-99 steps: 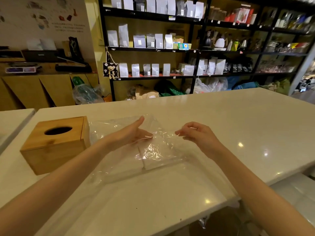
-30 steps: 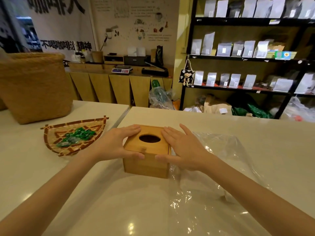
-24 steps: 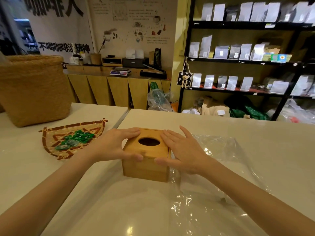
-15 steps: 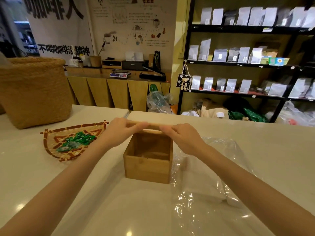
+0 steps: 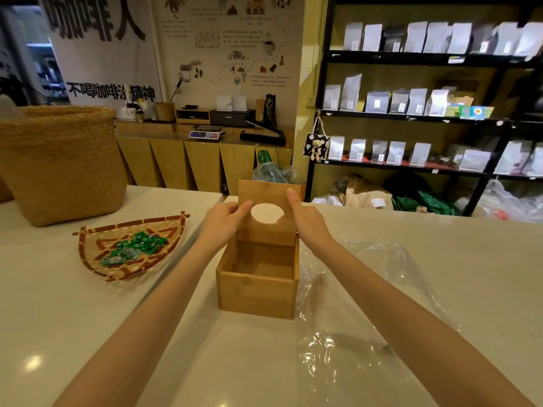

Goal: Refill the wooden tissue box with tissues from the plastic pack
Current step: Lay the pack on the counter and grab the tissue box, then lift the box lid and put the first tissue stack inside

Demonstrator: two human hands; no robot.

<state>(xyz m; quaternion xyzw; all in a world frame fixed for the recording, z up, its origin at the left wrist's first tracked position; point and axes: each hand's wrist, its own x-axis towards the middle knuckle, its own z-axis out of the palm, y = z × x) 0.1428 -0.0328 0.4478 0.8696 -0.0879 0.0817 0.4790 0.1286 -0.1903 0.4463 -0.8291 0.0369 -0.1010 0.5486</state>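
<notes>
The wooden tissue box (image 5: 256, 292) stands on the white counter with its inside bare and open to view. Its lid (image 5: 268, 195), with an oval hole, stands upright at the box's far edge. My left hand (image 5: 223, 221) grips the lid's left side and my right hand (image 5: 308, 223) grips its right side. The clear plastic pack (image 5: 367, 304) lies crumpled on the counter to the right of the box, partly under my right forearm. No tissues can be made out in it.
A flat woven tray (image 5: 129, 248) with green wrapped candies lies left of the box. A tall woven basket (image 5: 61, 163) stands at the far left. Dark shelves (image 5: 411, 118) with pouches are behind the counter.
Both hands left the plastic pack, went to the closed box and lifted its lid from flat to upright. The box inside now shows.
</notes>
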